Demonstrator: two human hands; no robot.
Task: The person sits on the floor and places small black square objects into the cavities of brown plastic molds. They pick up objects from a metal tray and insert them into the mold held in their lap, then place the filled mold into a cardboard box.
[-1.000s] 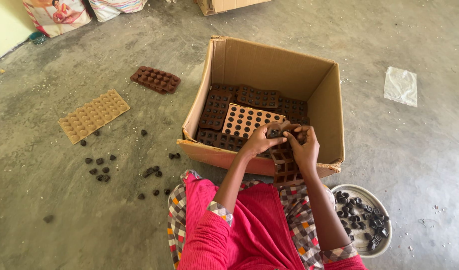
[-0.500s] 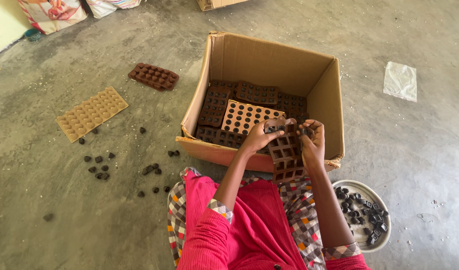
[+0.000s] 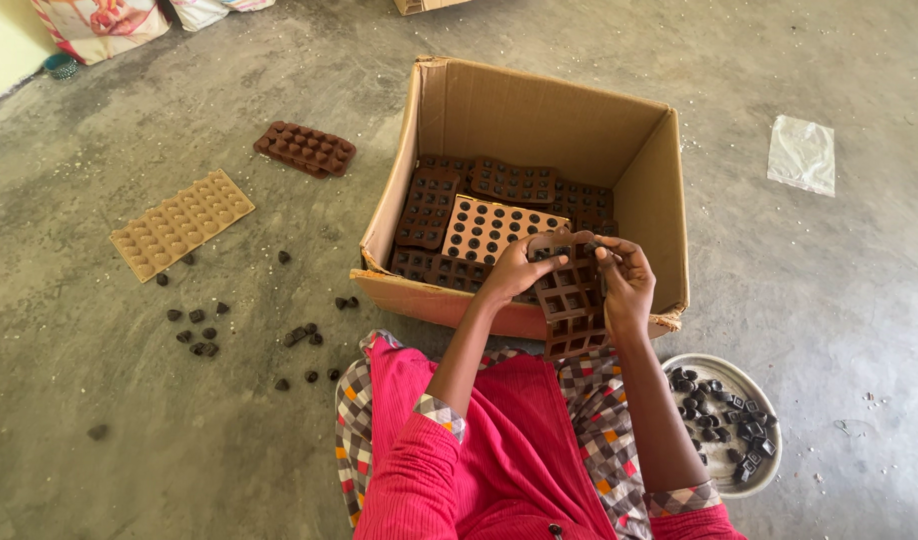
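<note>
Your left hand point(image 3: 514, 272) and right hand point(image 3: 624, 285) now grip brown silicone mould point(image 3: 571, 300), lifted higher above cardboard box point(image 3: 539, 110) than moments ago, flexing it; metal plate point(image 3: 769, 470) of dark pieces beside you.

Both forearms extended forward from lap, bare below rolled checked cuffs, elbows bent. Left hand point(image 3: 514, 272) raised at chest front, fingers curled inward, thumb pointing toward right hand. Right hand point(image 3: 624, 285) level with left, palm facing inward, fingers bent, thumb up. Hands near each other, not touching.
</note>
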